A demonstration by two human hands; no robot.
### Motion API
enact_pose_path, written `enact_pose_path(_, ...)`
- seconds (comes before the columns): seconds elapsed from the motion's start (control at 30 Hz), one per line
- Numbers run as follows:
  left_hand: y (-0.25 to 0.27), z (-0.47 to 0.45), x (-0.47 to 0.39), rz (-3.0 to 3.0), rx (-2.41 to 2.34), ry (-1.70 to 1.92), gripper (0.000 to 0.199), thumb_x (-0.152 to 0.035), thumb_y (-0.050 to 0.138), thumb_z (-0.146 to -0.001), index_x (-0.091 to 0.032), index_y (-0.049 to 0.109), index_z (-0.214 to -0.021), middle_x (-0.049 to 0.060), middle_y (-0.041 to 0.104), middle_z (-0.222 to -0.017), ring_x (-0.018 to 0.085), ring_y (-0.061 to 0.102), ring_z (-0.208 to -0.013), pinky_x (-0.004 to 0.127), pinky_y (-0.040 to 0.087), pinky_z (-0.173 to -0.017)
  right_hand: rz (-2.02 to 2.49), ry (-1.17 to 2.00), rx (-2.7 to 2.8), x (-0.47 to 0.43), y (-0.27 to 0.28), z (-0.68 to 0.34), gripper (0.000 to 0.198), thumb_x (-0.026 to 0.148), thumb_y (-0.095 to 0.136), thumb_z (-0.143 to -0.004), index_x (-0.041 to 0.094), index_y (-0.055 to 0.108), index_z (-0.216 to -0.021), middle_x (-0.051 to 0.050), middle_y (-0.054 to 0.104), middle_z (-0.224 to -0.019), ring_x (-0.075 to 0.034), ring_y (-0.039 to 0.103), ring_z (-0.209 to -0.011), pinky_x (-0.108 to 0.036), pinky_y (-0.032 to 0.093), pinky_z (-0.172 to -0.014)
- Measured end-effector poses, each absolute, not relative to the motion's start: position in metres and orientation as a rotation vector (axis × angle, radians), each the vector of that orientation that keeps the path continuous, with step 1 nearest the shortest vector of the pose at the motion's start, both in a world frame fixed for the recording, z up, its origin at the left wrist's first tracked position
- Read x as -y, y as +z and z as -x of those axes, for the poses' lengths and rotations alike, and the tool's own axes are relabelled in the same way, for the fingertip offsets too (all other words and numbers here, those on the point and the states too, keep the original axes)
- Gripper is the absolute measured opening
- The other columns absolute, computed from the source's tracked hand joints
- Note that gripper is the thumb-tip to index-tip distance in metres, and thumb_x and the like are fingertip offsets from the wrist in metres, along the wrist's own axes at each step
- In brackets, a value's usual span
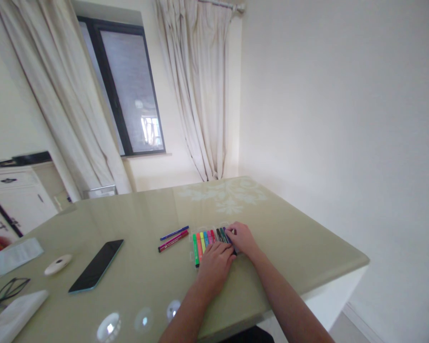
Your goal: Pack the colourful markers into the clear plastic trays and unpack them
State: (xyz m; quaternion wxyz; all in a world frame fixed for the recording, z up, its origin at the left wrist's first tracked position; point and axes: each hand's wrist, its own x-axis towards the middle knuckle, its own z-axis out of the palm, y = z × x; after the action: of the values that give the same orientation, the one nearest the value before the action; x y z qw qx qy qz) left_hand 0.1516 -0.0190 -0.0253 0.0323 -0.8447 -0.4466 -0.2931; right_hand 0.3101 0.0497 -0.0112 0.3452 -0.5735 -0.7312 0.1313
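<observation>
A clear plastic case (pixel 192 255) lies on the table with a row of felt-tip markers (pixel 200 240) in it, running from green, orange and yellow through pink to dark colours. My left hand (pixel 216 259) lies across the lower part of the row, fingers stretched to the right over the markers. At the right end of the row, my right hand (pixel 242 238) pinches a dark marker (pixel 230 235) between thumb and fingers. Part of that marker is hidden by the hand. Outside the case, to its left, are a blue marker (pixel 174 233) and dark red markers (pixel 173 241).
On the left of the glossy green table (pixel 146 276) lie a phone (pixel 96 266), a white oval object (pixel 58 264), a face mask (pixel 18 256), eyeglasses (pixel 7 293) and a white pack (pixel 17 317). The table's right edge runs close beyond my right arm.
</observation>
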Motion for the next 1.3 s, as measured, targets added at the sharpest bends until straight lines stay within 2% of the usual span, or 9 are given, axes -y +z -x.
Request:
enact_pose_path(0.17, -0.01, -0.099, 0.012, 2.131, 1.869, -1.025, 0.037, -0.024, 0.034, -0.105, -0.019, 0.069, -0.117, 0.013, 0.07, -0.117, 0.029, 0.062, -0.111, 0.049, 0.047, -0.099, 1.493, 0.307, 1.892, -0.049, -0.01, -0.311, 0.02, 0.024, 0.061, -0.09, 0.02, 0.079, -0.083, -0.006, 0.076, -0.086, -0.02, 0.066, -0.081, -0.03, 0.047, -0.081)
enact_pose_path(0.27, -0.008, -0.067, 0.011, 1.676, 2.341, -0.865, 0.033, -0.02, 0.042, -0.098, -0.02, 0.065, -0.121, 0.015, 0.067, -0.122, 0.034, 0.057, -0.116, 0.051, 0.044, -0.095, 1.483, 0.314, 1.895, -0.049, -0.01, -0.311, 0.02, 0.025, 0.061, -0.09, 0.02, 0.079, -0.082, -0.005, 0.075, -0.085, -0.02, 0.066, -0.08, -0.03, 0.047, -0.079)
enact_pose_path(0.37, -0.01, -0.052, 0.011, 1.582, 2.465, -0.796, 0.026, -0.021, 0.046, -0.095, -0.02, 0.067, -0.111, 0.014, 0.068, -0.116, 0.036, 0.056, -0.115, 0.053, 0.042, -0.093, 1.47, 0.32, 1.89, -0.049, -0.01, -0.311, 0.021, 0.025, 0.06, -0.09, 0.02, 0.078, -0.082, -0.006, 0.075, -0.084, -0.02, 0.065, -0.078, -0.03, 0.047, -0.078)
enact_pose_path(0.5, -0.011, -0.052, 0.01, 1.613, 2.447, -0.901, 0.026, -0.024, 0.044, -0.098, -0.016, 0.068, -0.102, 0.017, 0.068, -0.11, 0.037, 0.06, -0.11, 0.054, 0.044, -0.092, 1.453, 0.314, 1.862, -0.047, -0.006, -0.312, 0.021, 0.026, 0.059, -0.09, 0.019, 0.078, -0.083, -0.007, 0.074, -0.083, -0.02, 0.064, -0.077, -0.03, 0.047, -0.077)
enact_pose_path(0.63, -0.007, -0.066, 0.007, 1.847, 2.253, -1.133, 0.032, -0.028, 0.037, -0.104, -0.015, 0.066, -0.11, 0.015, 0.066, -0.112, 0.027, 0.065, -0.103, 0.042, 0.051, -0.089, 1.389, 0.324, 1.853, -0.044, 0.001, -0.31, 0.02, 0.029, 0.06, -0.09, 0.02, 0.078, -0.086, -0.006, 0.074, -0.086, -0.019, 0.064, -0.077, -0.03, 0.047, -0.078)
enact_pose_path(0.77, -0.005, -0.096, 0.012, 2.26, 1.882, -1.295, 0.025, -0.031, 0.044, -0.104, -0.024, 0.067, -0.108, 0.006, 0.067, -0.11, 0.019, 0.067, -0.101, 0.031, 0.055, -0.09, 1.099, 0.71, 1.758, -0.04, 0.004, -0.304, 0.03, 0.046, 0.069, -0.087, 0.019, 0.078, -0.096, -0.005, 0.077, -0.088, -0.02, 0.067, -0.079, -0.031, 0.051, -0.076)
enact_pose_path(0.9, -0.009, -0.121, 0.018, 2.448, 1.607, -1.491, 0.025, -0.025, 0.045, -0.103, -0.023, 0.066, -0.117, 0.007, 0.067, -0.112, 0.02, 0.067, -0.103, 0.036, 0.056, -0.093, 0.922, 1.076, 1.507, -0.042, 0.003, -0.299, 0.041, 0.053, 0.076, -0.079, 0.017, 0.076, -0.099, -0.007, 0.078, -0.089, -0.022, 0.071, -0.083, -0.033, 0.054, -0.076)
enact_pose_path(1.13, -0.018, -0.136, 0.026, 2.687, 1.405, -0.92, 0.039, -0.023, 0.056, -0.1, -0.026, 0.057, -0.138, 0.006, 0.065, -0.138, 0.026, 0.059, -0.126, 0.047, 0.048, -0.108, 1.174, 0.775, 1.271, -0.06, -0.006, -0.322, 0.052, 0.055, 0.062, -0.085, 0.016, 0.073, -0.118, -0.009, 0.077, -0.091, -0.022, 0.07, -0.079, -0.032, 0.053, -0.068)
enact_pose_path(1.3, -0.018, -0.14, 0.03, 2.678, 1.403, -0.734, 0.032, -0.025, 0.06, -0.098, -0.025, 0.063, -0.13, 0.004, 0.07, -0.126, 0.026, 0.062, -0.119, 0.046, 0.049, -0.104, 1.326, 0.658, 1.369, -0.066, -0.014, -0.334, 0.032, 0.037, 0.065, -0.081, 0.018, 0.078, -0.104, -0.007, 0.077, -0.082, -0.023, 0.07, -0.077, -0.035, 0.054, -0.075)
